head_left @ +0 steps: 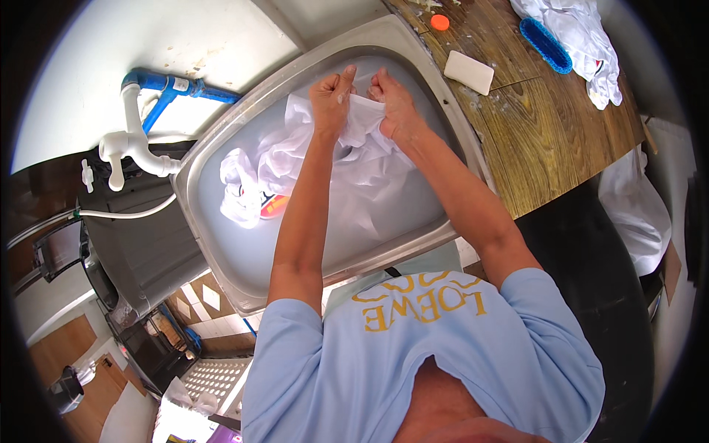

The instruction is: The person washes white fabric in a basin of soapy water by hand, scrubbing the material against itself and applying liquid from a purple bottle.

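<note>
A wet white garment (295,151) lies partly sunk in cloudy water inside a metal sink (461,140). Near the sink's far side, my left hand (331,100) is closed in a fist on one part of the cloth. My right hand (395,105) grips another part a short way to the right, and the cloth stretches between both fists. A red and orange patch (275,206) shows on the garment at the left, left of my left forearm. Much of the cloth spreads under the water below my wrists.
On the wooden counter (546,148) to the right are a bar of soap (469,72), an orange cap (439,22), a blue brush (546,46) and another white garment (580,37). A white tap (125,151) with blue pipe (173,88) stands left of the sink.
</note>
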Action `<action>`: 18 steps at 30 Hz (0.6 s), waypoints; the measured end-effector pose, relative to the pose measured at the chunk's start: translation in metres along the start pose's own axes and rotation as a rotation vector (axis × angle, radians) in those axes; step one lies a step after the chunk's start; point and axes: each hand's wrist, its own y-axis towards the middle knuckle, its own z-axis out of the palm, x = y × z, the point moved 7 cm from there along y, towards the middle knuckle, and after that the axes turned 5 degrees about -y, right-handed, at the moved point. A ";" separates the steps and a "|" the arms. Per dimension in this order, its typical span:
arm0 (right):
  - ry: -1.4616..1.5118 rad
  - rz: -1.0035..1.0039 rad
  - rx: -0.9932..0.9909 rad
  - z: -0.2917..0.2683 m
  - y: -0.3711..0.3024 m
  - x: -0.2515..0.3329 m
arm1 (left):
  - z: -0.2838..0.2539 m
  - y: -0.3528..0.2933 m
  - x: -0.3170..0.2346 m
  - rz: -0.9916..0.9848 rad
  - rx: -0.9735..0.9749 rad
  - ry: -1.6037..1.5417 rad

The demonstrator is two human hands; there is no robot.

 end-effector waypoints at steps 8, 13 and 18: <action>-0.002 -0.136 0.160 -0.017 0.005 -0.002 | 0.064 -0.036 -0.031 0.553 0.097 0.524; 0.037 0.060 -0.163 -0.006 -0.007 -0.021 | 0.041 -0.008 -0.024 0.697 0.091 0.828; -0.241 -0.046 0.017 -0.033 0.010 -0.008 | 0.043 -0.002 -0.008 0.689 0.118 0.720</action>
